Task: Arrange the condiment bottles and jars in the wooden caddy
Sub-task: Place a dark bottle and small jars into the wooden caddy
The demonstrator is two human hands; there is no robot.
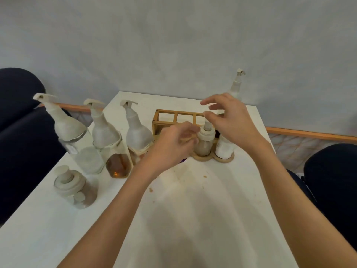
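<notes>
The wooden caddy (174, 116) stands at the middle back of the white table, its square back compartments bare. In its round front slots stand a jar of brown powder (203, 145) with a pump lid and a white jar (224, 148). My left hand (173, 146) hovers just left of the brown jar, fingers loosely curled, with nothing visibly held. My right hand (229, 118) hangs above both jars, fingers spread. Three tall pump bottles wait at the left: a clear one (85, 151), an amber one (116, 157) and a third (138, 136). A squat jar (76, 188) sits nearer me.
Another pump bottle (237, 85) stands at the table's far right corner, behind my right hand. Dark chairs flank the table (183, 219) at left (21, 132) and right (332, 180). Brown crumbs dot the tabletop in front of the caddy. A grey wall lies behind.
</notes>
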